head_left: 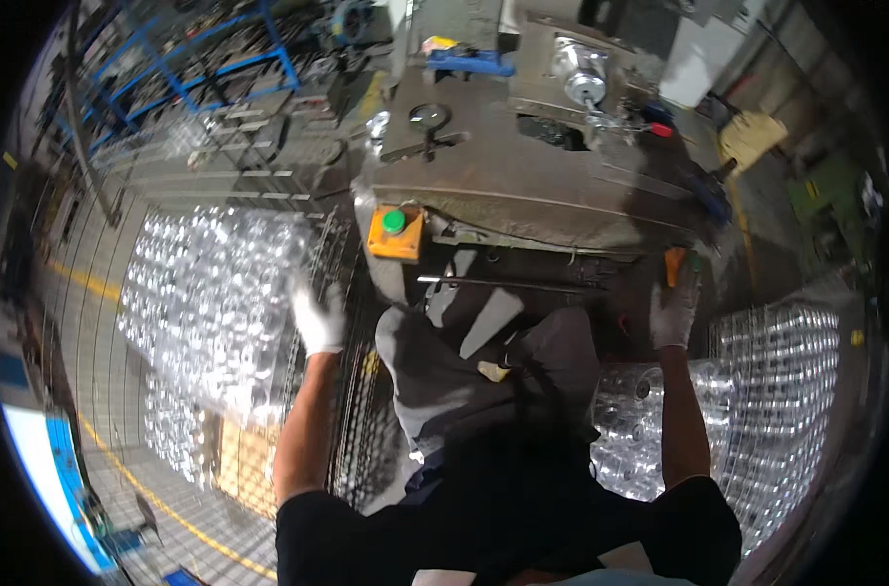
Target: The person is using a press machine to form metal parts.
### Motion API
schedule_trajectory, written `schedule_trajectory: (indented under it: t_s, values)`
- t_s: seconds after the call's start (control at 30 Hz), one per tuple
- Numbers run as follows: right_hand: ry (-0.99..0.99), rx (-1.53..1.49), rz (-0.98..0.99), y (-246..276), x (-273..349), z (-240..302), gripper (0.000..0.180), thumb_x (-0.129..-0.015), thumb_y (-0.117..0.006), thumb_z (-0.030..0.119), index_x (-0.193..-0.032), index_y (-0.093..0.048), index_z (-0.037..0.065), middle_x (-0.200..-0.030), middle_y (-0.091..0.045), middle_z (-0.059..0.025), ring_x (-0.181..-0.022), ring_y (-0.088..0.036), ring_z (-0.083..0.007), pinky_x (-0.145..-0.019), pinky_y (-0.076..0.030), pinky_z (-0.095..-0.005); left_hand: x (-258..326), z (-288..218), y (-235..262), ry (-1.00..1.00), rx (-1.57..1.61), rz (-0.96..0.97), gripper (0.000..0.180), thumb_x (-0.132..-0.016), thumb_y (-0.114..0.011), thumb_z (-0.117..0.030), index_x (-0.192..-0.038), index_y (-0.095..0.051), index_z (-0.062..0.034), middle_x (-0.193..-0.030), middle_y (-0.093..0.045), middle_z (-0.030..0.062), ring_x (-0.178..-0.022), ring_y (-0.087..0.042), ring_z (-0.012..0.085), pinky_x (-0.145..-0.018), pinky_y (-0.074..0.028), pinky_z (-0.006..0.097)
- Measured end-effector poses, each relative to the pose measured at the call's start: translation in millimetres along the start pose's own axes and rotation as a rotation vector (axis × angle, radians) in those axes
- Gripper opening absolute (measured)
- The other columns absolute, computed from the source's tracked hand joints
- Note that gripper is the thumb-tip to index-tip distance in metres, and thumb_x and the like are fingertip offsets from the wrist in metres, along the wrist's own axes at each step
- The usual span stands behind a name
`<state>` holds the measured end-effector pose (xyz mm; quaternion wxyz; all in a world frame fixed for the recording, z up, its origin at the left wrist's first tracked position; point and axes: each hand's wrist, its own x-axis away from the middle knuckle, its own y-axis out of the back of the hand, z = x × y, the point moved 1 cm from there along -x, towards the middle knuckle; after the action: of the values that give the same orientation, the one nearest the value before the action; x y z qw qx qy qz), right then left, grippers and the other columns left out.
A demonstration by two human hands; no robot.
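While left hand [318, 317] hovers, fingers spread, over wire bin [339, 439] of shiny metal parts [210, 303], right hand [673, 311] fingers grip orange tool [673, 264] beside press [532, 186].

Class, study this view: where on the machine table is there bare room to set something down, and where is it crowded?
The machine table is bare across its front middle, between the round ring fixture and the dark opening. The back edge is crowded: blue tool, shiny cylinder. Wire crates of shiny parts fill both sides.
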<state>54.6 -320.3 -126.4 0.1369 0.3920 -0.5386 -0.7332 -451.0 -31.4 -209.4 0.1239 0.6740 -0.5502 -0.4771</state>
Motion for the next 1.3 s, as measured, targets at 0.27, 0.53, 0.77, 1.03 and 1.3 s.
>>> schedule_trajectory:
  t_s: [0.27, 0.53, 0.77, 1.03, 1.3]
  values:
    - [-0.015, -0.109, 0.229, 23, 9, 73, 0.061, -0.086, -0.056, 0.022, -0.137, -0.03, -0.001, -0.143, -0.027, -0.0218, -0.135, -0.022, -0.0367, -0.111, -0.02, -0.0407, -26, 333, 84, 0.651, -0.719, -0.031, 0.079, -0.081, -0.053, -0.06, -0.132, -0.041, -0.0001, -0.1, -0.061, 0.0203, -0.079, -0.062, 0.0304, -0.067, -0.053, 0.044]
    - [0.244, -0.122, -0.185, 27, -140, 135, 0.061, -0.082, -0.056, 0.014, -0.136, -0.032, -0.001, -0.137, -0.037, -0.0228, -0.128, -0.034, -0.0369, -0.107, -0.029, -0.0395, -103, 525, 134, 0.683, -0.754, -0.246, 0.087, -0.067, -0.071, -0.055, -0.133, -0.039, -0.0083, -0.124, -0.05, 0.0173, -0.108, -0.054, 0.0331, -0.09, -0.045, 0.05]
    - [0.088, 0.04, -0.208, 15, -236, 136, 0.021, -0.073, -0.062, 0.016, -0.088, -0.059, 0.002, -0.086, -0.06, -0.0214, -0.085, -0.058, -0.0399, -0.073, -0.046, -0.0439, -133, 576, 125, 0.857, -0.779, -0.101, 0.087, -0.065, -0.073, -0.055, -0.131, -0.042, -0.0082, -0.122, -0.052, 0.017, -0.105, -0.055, 0.0328, -0.087, -0.046, 0.05]
    - [-0.279, 0.258, -0.056, 75, -152, 160, 0.041, -0.079, -0.06, 0.026, -0.113, -0.055, 0.005, -0.089, -0.064, -0.0235, -0.086, -0.062, -0.0389, -0.074, -0.049, -0.0435, -132, 569, 136, 0.931, -0.766, -0.206, 0.086, -0.062, -0.076, -0.054, -0.129, -0.046, -0.008, -0.119, -0.055, 0.0167, -0.101, -0.058, 0.0324, -0.085, -0.048, 0.049]
    - [-0.148, -0.757, -0.109, 36, -202, 269, 0.081, -0.076, -0.071, 0.031, -0.138, -0.029, 0.0, -0.123, -0.051, -0.0203, -0.103, -0.056, -0.0263, -0.09, -0.044, -0.0326, -146, 490, 191, 0.89, -0.334, -0.67, 0.086, -0.06, -0.078, -0.054, -0.126, -0.05, -0.0078, -0.117, -0.057, 0.0164, -0.097, -0.06, 0.032, -0.082, -0.049, 0.048]
